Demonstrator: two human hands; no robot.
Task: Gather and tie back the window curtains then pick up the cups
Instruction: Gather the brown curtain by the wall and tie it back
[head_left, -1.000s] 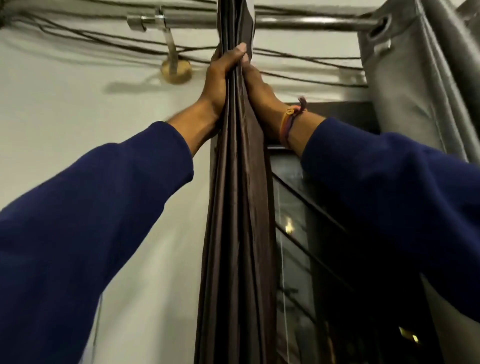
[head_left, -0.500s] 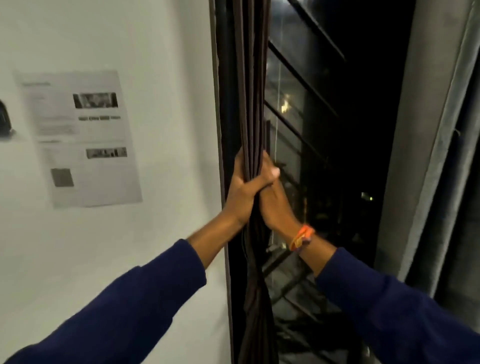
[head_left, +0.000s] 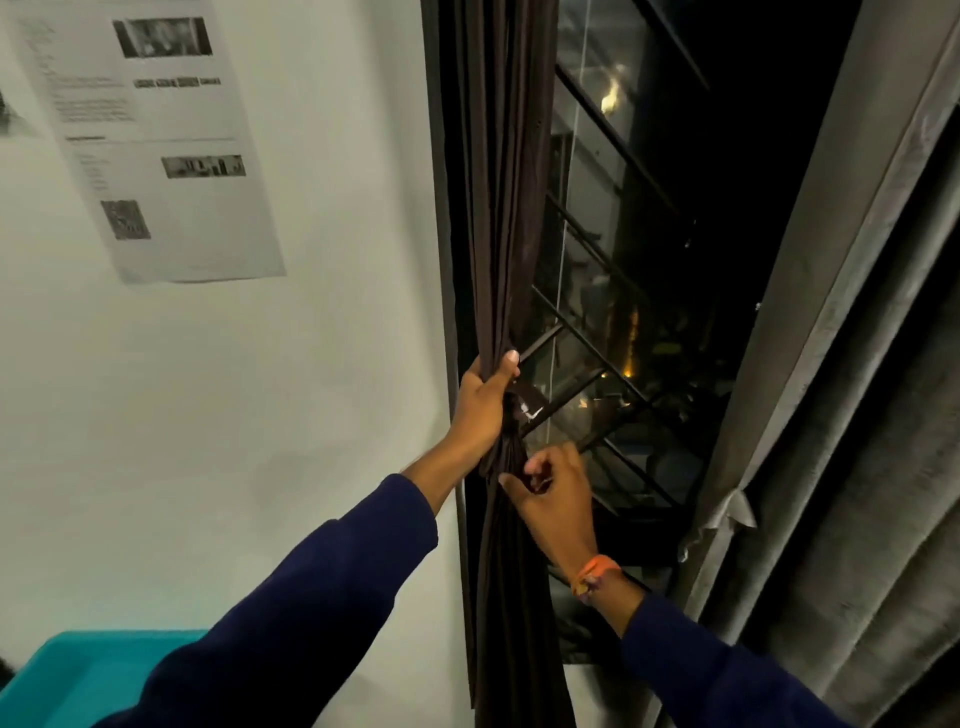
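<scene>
Nearest: both blue sleeves reach up from the bottom edge, w/ a teal bin (head_left: 98, 660) corner low left.

R hand (head_left: 558, 499), orange band at the wrist, sits just below the L hand. Half a sec ago it was pressed flat against the fabric opposite the L; now it's come off that hold and dropped lower, fingers curled in at the edge of the bundle. Looks like a pinch on fabric or a tie, but can't tell what, if anything, is between the fingertips.

L hand (head_left: 483, 410) is wrapped round the brown curtain (head_left: 501, 208), thumb hooked over the window side. Both hands have slid from the rod, 1 s ago, down to about mid-height. Means: gathering is prob done on this side and the tie-back step is starting, L holding the bunch while R works.

Curtain: dark brown, thin, pulled into a tight rope of vertical pleats above the L fingers, narrowest inside the grip, loosening again below the R hand. It hangs along the window frame, between wall and glass.

Beyond the fingers: barred window (head_left: 613, 322), dark outside w/ a few lights. R of that, a grey curtain (head_left: 841, 415) hangs loose, not tied. Printed sheet (head_left: 150, 135) on the wall up left. No cups in view.
</scene>
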